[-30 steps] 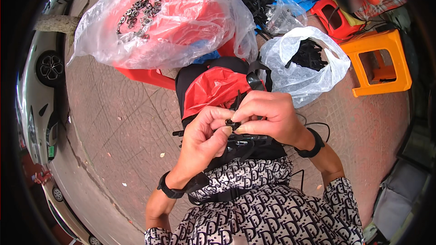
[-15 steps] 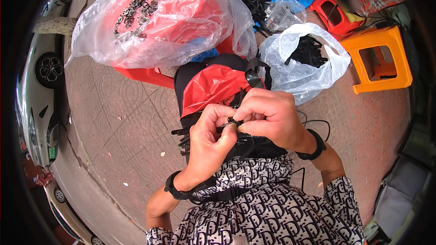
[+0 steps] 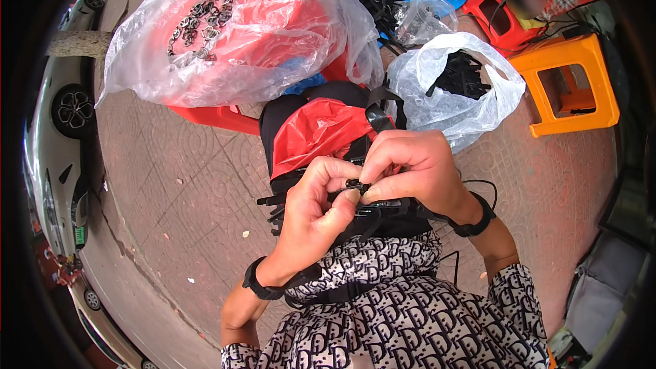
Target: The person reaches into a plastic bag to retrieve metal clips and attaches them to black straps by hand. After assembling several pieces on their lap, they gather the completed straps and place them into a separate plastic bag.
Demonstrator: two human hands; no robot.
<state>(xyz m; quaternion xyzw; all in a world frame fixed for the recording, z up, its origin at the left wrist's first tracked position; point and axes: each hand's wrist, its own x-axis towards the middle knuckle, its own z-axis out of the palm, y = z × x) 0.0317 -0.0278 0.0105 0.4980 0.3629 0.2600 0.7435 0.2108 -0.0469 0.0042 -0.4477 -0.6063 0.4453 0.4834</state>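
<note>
The left hand (image 3: 311, 212) and right hand (image 3: 410, 171) are meeting over the lap, both pinching shut on one small black buckle piece (image 3: 357, 184) between thumbs and fingertips. Beneath them, a red plastic bag (image 3: 318, 130) is lying on a black bundle of straps (image 3: 369, 215). Beyond, a clear bag of metal parts (image 3: 225, 34) and a white bag of black pieces (image 3: 465, 89) are resting beside an orange stool (image 3: 570, 85).

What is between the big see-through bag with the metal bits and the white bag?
In the head view, a black container lined with a red bag sits between the clear bag and the white bag.
</note>
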